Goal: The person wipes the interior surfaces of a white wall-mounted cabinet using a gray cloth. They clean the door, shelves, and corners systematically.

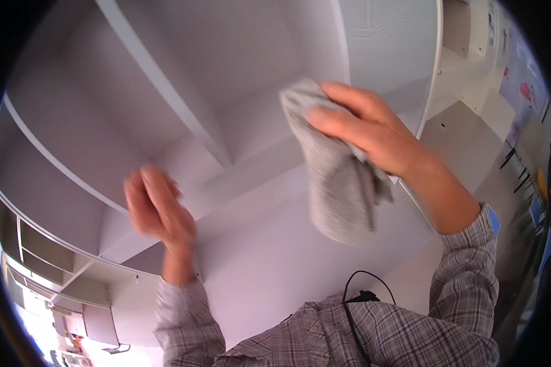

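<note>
A bunched grey cloth (342, 192) hangs from my right hand (372, 126), pinched between the thumb and fingers. It dangles in front of a pale shelf unit (245, 192), below a boxy compartment. My left hand (158, 204) is raised by the lower end of the unit's dividers (174, 101). Its fingers are curled and blurred, and the inside of the palm is hidden. No object shows in it.
A pale panel with a curved edge (390, 50) stands at the upper right. Past it are a white cabinet (463, 69) and the floor (459, 137). More shelving (46, 247) runs along the lower left. A black cord (346, 293) hangs at my chest.
</note>
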